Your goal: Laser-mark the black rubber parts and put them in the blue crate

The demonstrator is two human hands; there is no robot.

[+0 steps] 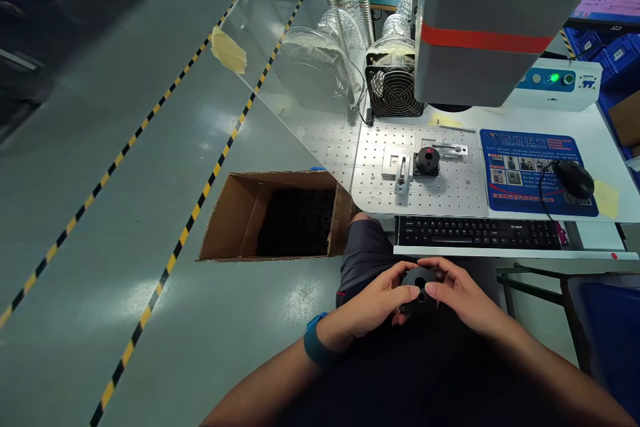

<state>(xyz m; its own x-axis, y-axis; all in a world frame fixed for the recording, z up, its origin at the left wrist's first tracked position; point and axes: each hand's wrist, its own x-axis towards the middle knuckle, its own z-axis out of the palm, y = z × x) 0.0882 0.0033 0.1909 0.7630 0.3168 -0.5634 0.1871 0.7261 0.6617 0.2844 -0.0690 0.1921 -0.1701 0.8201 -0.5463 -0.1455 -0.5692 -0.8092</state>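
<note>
Between both hands, above my lap, is a black round part (419,275) with a hole in its middle. My left hand (384,299) is closed on its left side, thumb on top. On the right side my right hand (459,293) grips the same part, its thumb near the hole. A similar black part (427,161) sits on the perforated metal plate (450,196) of the bench, against metal stops, with a small red light spot on it. The undersides of the held part are hidden by my fingers.
A grey machine head (485,67) overhangs the plate, with a fan (397,90) behind. A transparent panel slants at left. An open cardboard box (240,213) with dark contents stands on the floor. Keyboard (475,232), mouse (575,178) and blue mat (517,197) lie at right.
</note>
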